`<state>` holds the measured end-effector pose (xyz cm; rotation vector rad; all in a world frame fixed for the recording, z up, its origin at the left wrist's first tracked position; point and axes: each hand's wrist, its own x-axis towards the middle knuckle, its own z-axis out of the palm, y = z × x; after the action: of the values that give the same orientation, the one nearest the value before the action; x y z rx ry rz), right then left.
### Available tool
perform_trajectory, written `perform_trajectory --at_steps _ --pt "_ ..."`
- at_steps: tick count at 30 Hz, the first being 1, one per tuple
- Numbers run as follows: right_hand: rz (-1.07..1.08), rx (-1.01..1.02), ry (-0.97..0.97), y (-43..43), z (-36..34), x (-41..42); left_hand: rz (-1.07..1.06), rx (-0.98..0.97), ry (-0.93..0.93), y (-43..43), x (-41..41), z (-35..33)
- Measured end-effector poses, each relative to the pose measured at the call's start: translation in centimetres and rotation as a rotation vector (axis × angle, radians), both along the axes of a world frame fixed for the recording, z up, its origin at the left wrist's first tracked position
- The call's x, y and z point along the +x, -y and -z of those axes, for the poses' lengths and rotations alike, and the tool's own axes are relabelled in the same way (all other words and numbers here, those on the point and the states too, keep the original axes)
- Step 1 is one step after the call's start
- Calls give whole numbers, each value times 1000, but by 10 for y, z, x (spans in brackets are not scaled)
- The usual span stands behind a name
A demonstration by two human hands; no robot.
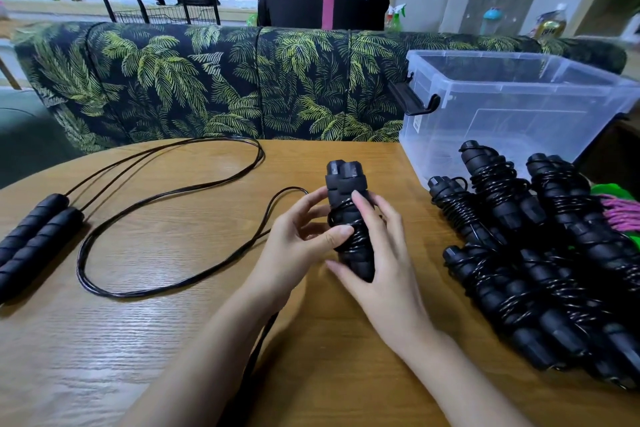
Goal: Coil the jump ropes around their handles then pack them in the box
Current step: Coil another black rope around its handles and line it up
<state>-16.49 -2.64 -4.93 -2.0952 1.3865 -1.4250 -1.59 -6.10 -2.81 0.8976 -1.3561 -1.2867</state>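
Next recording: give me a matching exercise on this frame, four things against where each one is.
Things
1. clear box
2. half-wound handles
3. loose rope's handles
4. heap of coiled ropes

Places
A. left edge of the table, cord trailing uncoiled
B. gripped between left hand and right hand
C. far right, top open
D. right side, in front of the box

Pairs: 1-C, 2-B, 3-A, 4-D
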Motion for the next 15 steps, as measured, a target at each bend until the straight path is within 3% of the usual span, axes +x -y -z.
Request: perform_trajectory --at_steps 5,10,15 --pt "-21 -13 82 3 -3 -6 26 -10 29 0 3 -5" --pt "19 25 25 2 -4 -7 12 -12 36 -2 -1 -4" --pt "-33 77 161 4 -3 -11 12 -2 15 -1 2 -5"
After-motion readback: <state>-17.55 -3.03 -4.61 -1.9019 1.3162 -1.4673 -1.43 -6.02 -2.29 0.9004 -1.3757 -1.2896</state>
